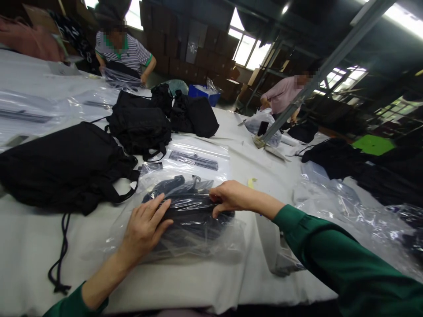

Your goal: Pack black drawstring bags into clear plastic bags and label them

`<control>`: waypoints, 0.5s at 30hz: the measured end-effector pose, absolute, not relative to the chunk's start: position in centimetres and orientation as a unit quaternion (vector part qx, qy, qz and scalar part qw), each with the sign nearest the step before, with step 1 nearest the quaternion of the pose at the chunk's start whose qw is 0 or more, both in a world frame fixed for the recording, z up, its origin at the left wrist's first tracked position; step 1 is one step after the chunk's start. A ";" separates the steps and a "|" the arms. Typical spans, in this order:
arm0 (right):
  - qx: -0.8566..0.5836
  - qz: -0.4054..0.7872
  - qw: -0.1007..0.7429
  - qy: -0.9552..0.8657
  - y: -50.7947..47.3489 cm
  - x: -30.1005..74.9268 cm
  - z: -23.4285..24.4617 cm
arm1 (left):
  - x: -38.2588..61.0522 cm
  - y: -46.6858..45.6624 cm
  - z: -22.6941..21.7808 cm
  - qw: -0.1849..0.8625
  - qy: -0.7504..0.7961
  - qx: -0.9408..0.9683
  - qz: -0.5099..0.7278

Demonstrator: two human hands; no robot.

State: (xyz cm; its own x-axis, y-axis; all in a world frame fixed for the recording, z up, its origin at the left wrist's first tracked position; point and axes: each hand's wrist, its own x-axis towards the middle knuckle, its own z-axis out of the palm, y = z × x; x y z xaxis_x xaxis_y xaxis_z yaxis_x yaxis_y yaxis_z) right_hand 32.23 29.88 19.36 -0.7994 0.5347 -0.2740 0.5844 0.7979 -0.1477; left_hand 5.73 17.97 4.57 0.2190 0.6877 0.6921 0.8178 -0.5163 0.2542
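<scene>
A black bag lies inside a clear plastic sleeve on the white table in front of me. My left hand rests flat on the sleeve's near left side, fingers stretched out. My right hand curls over the far right edge of the packed bag, fingers bent and gripping it through the plastic. Both arms wear green sleeves.
Black backpacks lie at the left and further back, one trailing a cord. Empty clear sleeves and loose plastic lie around. Two other people work at the far side. A slanted metal pole crosses the right.
</scene>
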 end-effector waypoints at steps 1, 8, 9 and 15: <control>0.306 -0.158 0.094 0.934 30.2 32.5 19.0 | 5.5 17.6 4.2 0.068 -0.498 -0.763 -0.406; 0.360 -0.353 0.002 0.864 31.5 34.5 17.9 | 3.9 17.1 3.5 -0.030 -0.531 -0.734 -0.422; 0.373 -0.340 -0.020 0.863 31.4 35.1 18.1 | 3.8 17.2 3.8 -0.038 -0.533 -0.733 -0.421; 0.585 -0.230 -0.245 0.738 25.9 45.6 18.0 | 3.2 16.9 3.9 -0.084 -0.524 -0.730 -0.431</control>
State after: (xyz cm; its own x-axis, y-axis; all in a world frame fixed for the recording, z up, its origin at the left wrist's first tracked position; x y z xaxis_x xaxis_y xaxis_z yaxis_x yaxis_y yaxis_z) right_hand 45.58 25.87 18.02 -0.1960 0.9762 0.0931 0.7509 0.2105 -0.6259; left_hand 3.16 16.88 3.89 0.0796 0.8373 0.5409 0.6932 -0.4364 0.5735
